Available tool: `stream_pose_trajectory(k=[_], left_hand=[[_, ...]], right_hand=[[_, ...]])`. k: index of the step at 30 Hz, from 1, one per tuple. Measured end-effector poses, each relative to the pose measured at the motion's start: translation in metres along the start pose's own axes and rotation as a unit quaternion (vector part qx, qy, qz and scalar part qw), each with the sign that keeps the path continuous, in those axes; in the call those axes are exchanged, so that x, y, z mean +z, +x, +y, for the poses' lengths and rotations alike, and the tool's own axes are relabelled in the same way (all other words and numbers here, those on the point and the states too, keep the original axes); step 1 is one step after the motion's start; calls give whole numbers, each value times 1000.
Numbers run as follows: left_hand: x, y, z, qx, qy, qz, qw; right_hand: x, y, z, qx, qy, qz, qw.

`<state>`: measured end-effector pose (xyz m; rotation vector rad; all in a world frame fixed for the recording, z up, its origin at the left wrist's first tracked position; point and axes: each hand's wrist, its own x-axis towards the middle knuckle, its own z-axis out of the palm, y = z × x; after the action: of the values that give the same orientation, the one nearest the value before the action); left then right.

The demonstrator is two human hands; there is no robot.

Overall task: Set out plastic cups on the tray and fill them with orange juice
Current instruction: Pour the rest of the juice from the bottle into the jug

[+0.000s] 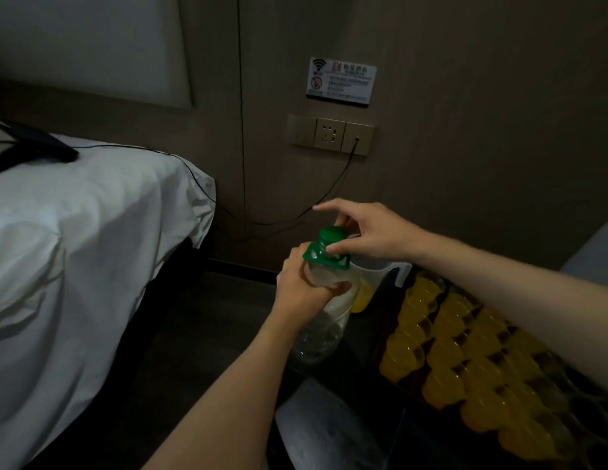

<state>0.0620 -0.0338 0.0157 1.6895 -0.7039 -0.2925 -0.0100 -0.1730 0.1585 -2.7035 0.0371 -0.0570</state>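
My left hand grips the neck of a large clear plastic bottle that looks nearly empty. Its green cap and green carry handle sit at the top. My right hand pinches the cap between thumb and fingers, with the index finger stretched out. Behind the bottle stands a clear jug with a little orange juice at its bottom. To the right, several plastic cups filled with orange juice stand in rows on a dark tray.
A bed with white sheets fills the left side, with a dark device and cable on it. A wall socket with a black cord sits on the wall behind. A pale object lies low in front of the tray.
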Motion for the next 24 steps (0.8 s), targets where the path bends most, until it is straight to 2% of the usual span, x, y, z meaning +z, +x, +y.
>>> stream_pose_trajectory(k=[2,3,5,8,10,11,13,15,22,24], left_hand=[[1,1,0,2,2,4,1000],[2,2,0,3,3,3,1000],[3,4,-3,0,-4,4,1000],[4,6,-6,-9,-14,6,1000],[4,6,-6,-14,-18,1,1000],[4,6,-7,-14,-27,0,1000],[4,6,-7,-6,-30,3,1000],[3,7,-8,-1,-23,-1,1000],[4,5,-8,-44,5,-1,999],[4,6,-11,-57,-7,-2,998]], right_hand=[[-17,8,-5,-11,-80,-77,994],[-21,12,-8,-12,-118,-83,989],[-17,19,-17,23,-207,-58,976],[2,26,-29,91,-343,-1,935],[2,28,-31,102,-341,3,934],[-2,27,-31,89,-323,-19,942],[-9,28,-27,19,-310,-89,946],[-8,26,-23,-30,-310,-115,943],[16,26,-25,50,-324,-12,945],[12,31,-23,58,-300,-36,951]])
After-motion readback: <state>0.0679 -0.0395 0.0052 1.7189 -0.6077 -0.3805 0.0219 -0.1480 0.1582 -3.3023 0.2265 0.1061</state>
